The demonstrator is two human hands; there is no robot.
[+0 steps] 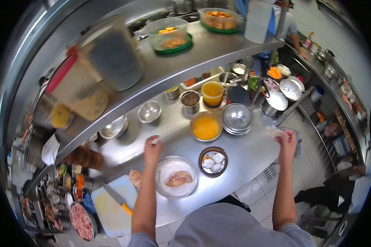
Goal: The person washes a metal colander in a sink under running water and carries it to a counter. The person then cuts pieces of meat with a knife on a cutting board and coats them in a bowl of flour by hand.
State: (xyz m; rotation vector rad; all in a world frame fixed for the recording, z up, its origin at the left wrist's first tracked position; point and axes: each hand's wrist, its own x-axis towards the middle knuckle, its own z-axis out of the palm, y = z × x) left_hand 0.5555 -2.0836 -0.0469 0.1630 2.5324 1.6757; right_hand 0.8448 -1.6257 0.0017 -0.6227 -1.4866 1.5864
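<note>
My left hand (152,151) is raised above the far rim of a metal bowl (194,188), its fingers closed around a small whitish thing too small to name. The bowl holds white powder with a pale piece of raw meat (179,179) lying in it. Off to the right, past the counter's edge, my right hand (287,143) is pinched, with a blurred pale bit at its fingertips. Between the hands are a bowl of orange-yellow liquid (206,126) and a dark round dish (203,170) of white rounded pieces (218,157).
At left lie a cutting board (107,218) with a yellow-handled knife (126,208) and another pale meat piece (135,178). Stacked metal bowls (237,117) stand at the back right. A steel shelf (210,57) with containers spans above. Other people are at the right.
</note>
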